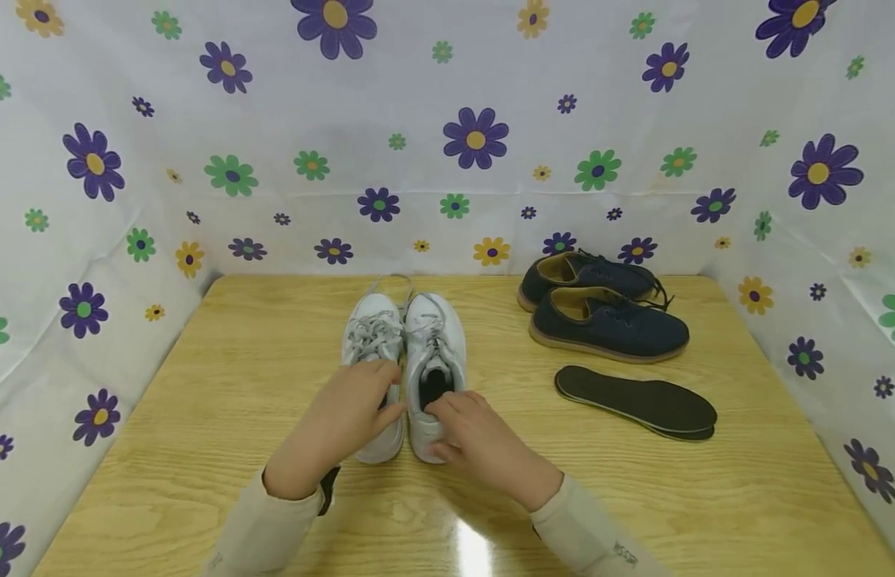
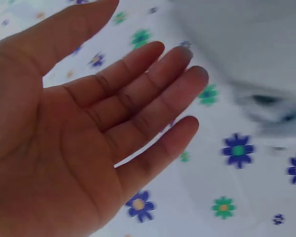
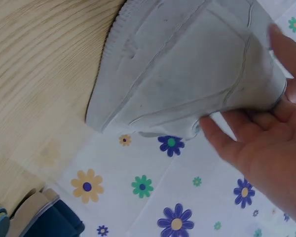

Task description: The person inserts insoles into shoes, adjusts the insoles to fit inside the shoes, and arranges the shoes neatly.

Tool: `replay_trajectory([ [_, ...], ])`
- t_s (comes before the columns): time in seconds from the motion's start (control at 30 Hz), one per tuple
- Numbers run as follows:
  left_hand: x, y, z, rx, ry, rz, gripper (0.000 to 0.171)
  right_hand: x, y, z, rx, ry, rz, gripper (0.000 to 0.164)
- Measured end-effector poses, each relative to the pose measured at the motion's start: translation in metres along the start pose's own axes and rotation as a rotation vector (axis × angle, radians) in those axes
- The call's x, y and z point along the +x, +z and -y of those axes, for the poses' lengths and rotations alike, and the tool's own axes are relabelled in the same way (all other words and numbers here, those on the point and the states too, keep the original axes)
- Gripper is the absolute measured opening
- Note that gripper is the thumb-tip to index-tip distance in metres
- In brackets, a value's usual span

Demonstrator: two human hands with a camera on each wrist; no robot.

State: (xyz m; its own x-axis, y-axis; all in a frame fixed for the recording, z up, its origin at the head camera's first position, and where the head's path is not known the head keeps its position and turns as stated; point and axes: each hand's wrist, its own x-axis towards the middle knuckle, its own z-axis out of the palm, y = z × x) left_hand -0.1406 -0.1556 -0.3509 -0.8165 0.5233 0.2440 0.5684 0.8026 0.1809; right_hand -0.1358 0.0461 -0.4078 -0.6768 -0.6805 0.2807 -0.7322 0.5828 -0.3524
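Two white lace-up sneakers stand side by side on the table, toes pointing away from me. Over the opening of the left sneaker (image 1: 375, 324) is my left hand (image 1: 346, 413), which hides part of it. The left wrist view shows that palm bare and its fingers (image 2: 158, 103) loosely extended, with a blurred sneaker at upper right. My right hand (image 1: 483, 441) grips the heel of the right sneaker (image 1: 423, 429), fingers over the collar and thumb at the back. In the right wrist view this sneaker (image 3: 187, 69) fills the upper middle, its side facing the camera.
Dark blue lace-up shoes (image 1: 613, 328) stand at the back right of the wooden table (image 1: 260, 344). In front of them lies a pair of black insoles (image 1: 638, 401), one stacked on the other. Flower-printed white cloth (image 1: 411, 96) encloses the back and sides.
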Motion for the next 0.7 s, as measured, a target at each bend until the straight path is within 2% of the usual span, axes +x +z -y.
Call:
replay_trajectory([
  [0.13, 0.019, -0.016, -0.012, -0.112, 0.013, -0.052, 0.012, -0.005, -0.010, -0.012, 0.237, 0.058, 0.007, 0.039],
  [0.23, 0.029, -0.023, -0.019, -0.173, 0.015, -0.092, 0.008, -0.008, -0.017, -0.025, 0.320, 0.087, -0.056, 0.034],
  [0.33, 0.034, -0.027, -0.024, -0.231, 0.003, -0.125, 0.005, -0.009, -0.024, -0.042, 0.268, 0.124, -0.174, 0.024],
  [0.4, 0.036, -0.029, -0.027, -0.264, -0.015, -0.129, 0.004, -0.010, -0.029, -0.057, 0.178, 0.161, -0.258, 0.019],
  [0.5, 0.037, -0.033, -0.030, -0.299, -0.045, -0.122, 0.004, -0.009, -0.043, -0.083, 0.058, 0.258, -0.339, 0.015],
  [0.6, 0.037, -0.033, -0.031, -0.314, -0.050, -0.135, 0.004, -0.006, -0.059, -0.110, 0.013, 0.369, -0.368, 0.018],
  [0.7, 0.037, -0.030, -0.031, -0.322, -0.036, -0.166, 0.003, 0.002, -0.075, -0.134, 0.020, 0.475, -0.351, 0.025],
])
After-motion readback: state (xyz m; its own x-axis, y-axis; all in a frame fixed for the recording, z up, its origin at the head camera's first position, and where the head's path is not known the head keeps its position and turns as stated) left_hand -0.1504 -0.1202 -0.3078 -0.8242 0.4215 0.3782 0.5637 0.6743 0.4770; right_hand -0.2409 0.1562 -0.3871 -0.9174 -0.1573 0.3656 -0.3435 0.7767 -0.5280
